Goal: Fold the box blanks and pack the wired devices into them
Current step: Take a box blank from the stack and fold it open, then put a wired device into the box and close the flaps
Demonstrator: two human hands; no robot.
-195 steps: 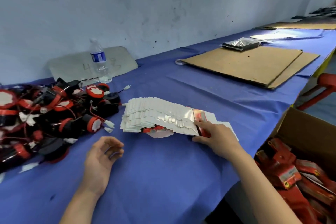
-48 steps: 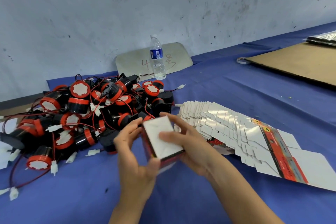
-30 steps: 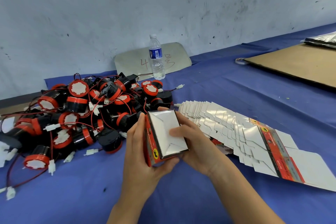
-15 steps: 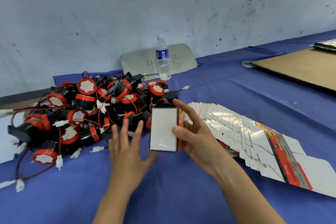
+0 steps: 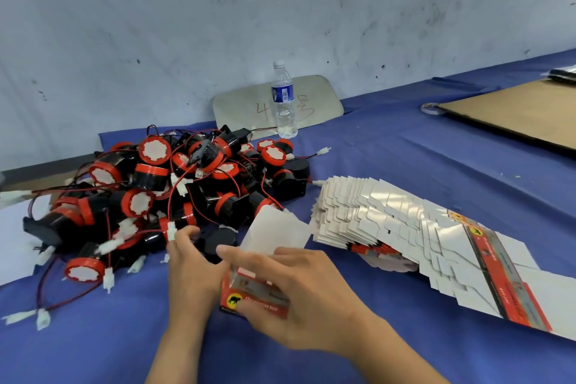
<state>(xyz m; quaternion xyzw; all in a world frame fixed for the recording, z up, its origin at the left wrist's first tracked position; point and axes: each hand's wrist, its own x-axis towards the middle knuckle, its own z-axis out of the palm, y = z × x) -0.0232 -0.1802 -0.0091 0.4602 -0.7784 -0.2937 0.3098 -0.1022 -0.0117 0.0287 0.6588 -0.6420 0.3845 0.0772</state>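
Box (image 5: pixel 258 290) gripped in right hand (image 5: pixel 299 299); left hand (image 5: pixel 193 265) loose beside it.

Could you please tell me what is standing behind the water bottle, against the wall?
A rounded pale board leans on the wall behind the water bottle. Red handwriting shows on both sides of the bottle, which covers the middle marks, so the whole cannot be read.

Left hand (image 5: pixel 190 262) now on devices (image 5: pixel 215 240) (pile edge)

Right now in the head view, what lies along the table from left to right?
Pile of wired devices → folded box in the hands → fanned stack of box blanks → brown cardboard sheet.
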